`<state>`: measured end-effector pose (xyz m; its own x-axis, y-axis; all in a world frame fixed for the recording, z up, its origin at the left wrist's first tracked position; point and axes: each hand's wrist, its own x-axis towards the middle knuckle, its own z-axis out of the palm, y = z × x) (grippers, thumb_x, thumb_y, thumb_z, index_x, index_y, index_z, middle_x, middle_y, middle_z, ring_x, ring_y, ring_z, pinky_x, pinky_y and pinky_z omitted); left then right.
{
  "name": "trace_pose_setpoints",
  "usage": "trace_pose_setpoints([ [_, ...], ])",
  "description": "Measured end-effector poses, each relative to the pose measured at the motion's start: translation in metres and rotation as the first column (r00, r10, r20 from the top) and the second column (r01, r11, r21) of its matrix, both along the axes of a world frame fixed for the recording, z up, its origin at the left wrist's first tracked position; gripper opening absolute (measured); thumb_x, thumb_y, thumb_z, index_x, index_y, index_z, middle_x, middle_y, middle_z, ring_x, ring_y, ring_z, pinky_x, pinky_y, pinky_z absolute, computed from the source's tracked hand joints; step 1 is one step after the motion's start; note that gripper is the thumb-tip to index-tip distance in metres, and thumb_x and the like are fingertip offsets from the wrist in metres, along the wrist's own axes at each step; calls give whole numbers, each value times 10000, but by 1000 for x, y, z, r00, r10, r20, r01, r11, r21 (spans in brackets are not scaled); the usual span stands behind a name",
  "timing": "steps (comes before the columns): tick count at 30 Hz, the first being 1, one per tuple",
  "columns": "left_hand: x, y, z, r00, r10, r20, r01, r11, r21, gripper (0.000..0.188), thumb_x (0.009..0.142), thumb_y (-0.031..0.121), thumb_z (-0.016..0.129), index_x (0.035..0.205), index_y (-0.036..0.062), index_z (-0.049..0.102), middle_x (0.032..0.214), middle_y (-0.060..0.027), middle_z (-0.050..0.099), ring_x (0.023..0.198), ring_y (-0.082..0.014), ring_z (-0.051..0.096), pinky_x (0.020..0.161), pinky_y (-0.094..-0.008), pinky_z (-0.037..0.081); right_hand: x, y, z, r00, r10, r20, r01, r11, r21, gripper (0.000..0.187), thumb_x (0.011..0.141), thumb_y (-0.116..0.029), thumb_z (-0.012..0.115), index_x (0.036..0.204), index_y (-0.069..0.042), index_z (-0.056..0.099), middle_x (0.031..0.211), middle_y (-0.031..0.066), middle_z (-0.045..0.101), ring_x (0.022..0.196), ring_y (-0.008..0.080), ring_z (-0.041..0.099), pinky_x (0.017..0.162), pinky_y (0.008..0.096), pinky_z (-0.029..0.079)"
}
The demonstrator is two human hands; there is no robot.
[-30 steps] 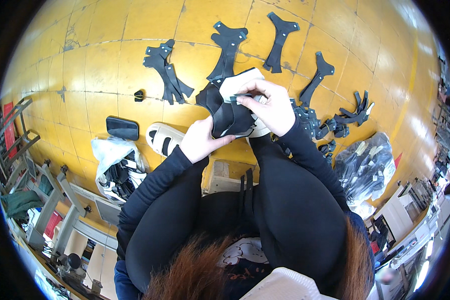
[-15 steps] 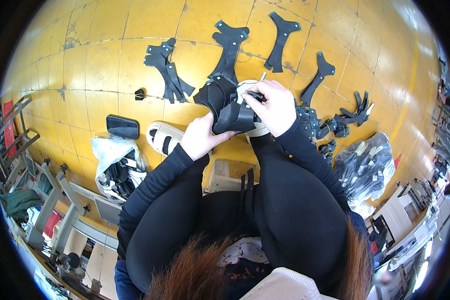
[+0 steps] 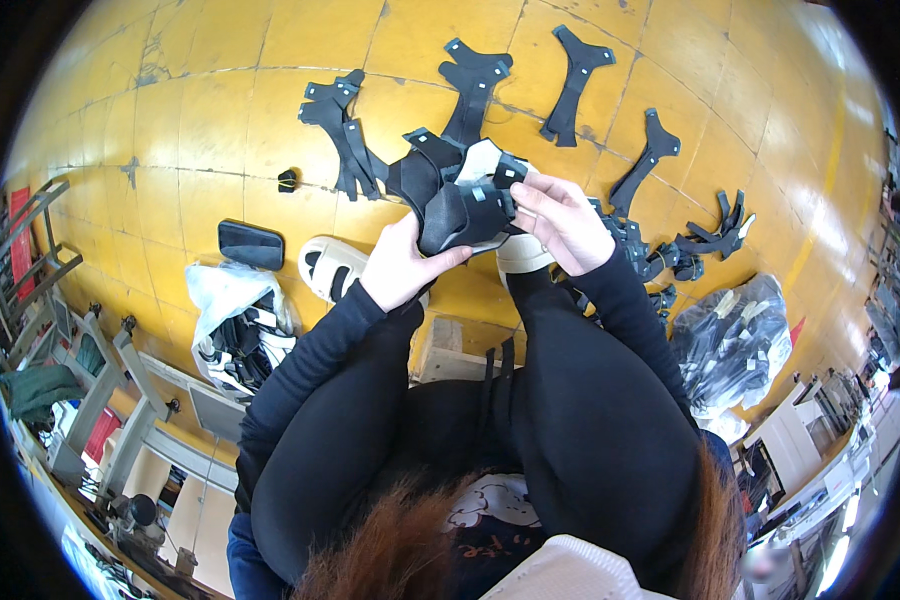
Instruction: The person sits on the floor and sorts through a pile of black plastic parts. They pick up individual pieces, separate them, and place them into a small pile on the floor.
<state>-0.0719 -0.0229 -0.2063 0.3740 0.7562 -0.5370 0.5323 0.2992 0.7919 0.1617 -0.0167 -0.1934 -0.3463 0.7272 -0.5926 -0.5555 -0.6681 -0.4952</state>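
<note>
Above my knees I hold a bundle of curved black padded pieces (image 3: 460, 217) with small pale tags, much like sandal uppers; their exact kind is unclear. My left hand (image 3: 402, 266) is closed on the near left edge, thumb along the bottom. At the right end, my right hand (image 3: 567, 222) pinches a black flap between thumb and fingers. A white patch (image 3: 482, 160) shows at the bundle's far side. Just beyond lie Y-shaped black strap pieces (image 3: 467, 95), partly overlapped by the bundle.
More black strap pieces (image 3: 575, 85) lie across the yellow floor (image 3: 210, 130). Rolled black pieces (image 3: 630, 240) sit to the right, near a clear bag of dark pieces (image 3: 732, 330). Leftward are a black tray-like object (image 3: 250, 245) and another plastic bag (image 3: 235, 315). My beige sandal (image 3: 328, 268) is nearby.
My right hand has drawn slightly right and down, from over the white patch to the flap's right edge. The bundle has tilted, and its tagged flap now faces up more.
</note>
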Motion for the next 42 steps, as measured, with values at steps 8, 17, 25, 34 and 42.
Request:
trace_pose_setpoints([
  [8, 8, -1, 5, 992, -102, 77, 95, 991, 91, 617, 684, 427, 803, 1040, -26, 584, 842, -181, 675, 772, -309, 673, 702, -362, 515, -7, 0, -2, 902, -9, 432, -29, 996, 82, 220, 907, -169, 615, 873, 41, 670, 863, 33, 618, 662, 68, 568, 600, 204, 459],
  [17, 21, 10, 13, 957, -198, -211, 253, 927, 278, 485, 744, 436, 728, 922, 21, 551, 675, -145, 602, 654, -318, 633, 609, -388, 497, -10, -4, 14, 728, -283, 624, 145, 954, 263, 198, 935, -144, 581, 845, 22, 641, 685, -46, 538, 606, 22, 442, 551, 192, 361],
  [25, 24, 13, 11, 942, -189, -276, 272, 913, 305, 429, 733, 400, 727, 842, 49, 506, 631, -113, 586, 621, -301, 623, 565, -395, 476, -14, -10, 0, 575, -423, 700, 162, 898, 409, 192, 954, -152, 558, 916, 26, 620, 687, -37, 494, 632, 29, 398, 553, 201, 333],
  [34, 26, 19, 24, 919, -213, -331, 312, 908, 280, 404, 707, 355, 758, 806, 50, 512, 640, -158, 585, 610, -338, 611, 569, -399, 479, -17, -9, 24, 376, -575, 727, 98, 805, 586, 181, 946, -97, 560, 1025, 58, 613, 773, 17, 593, 689, 48, 495, 631, 199, 413],
  [42, -9, 2, -3, 908, -108, -404, 243, 923, 299, 452, 730, 384, 739, 993, 58, 569, 748, -147, 659, 704, -327, 655, 625, -403, 521, 36, 20, 29, -32, -792, 609, 374, 556, 743, 205, 986, -181, 502, 1027, 9, 567, 862, 49, 587, 731, 91, 524, 656, 249, 473],
])
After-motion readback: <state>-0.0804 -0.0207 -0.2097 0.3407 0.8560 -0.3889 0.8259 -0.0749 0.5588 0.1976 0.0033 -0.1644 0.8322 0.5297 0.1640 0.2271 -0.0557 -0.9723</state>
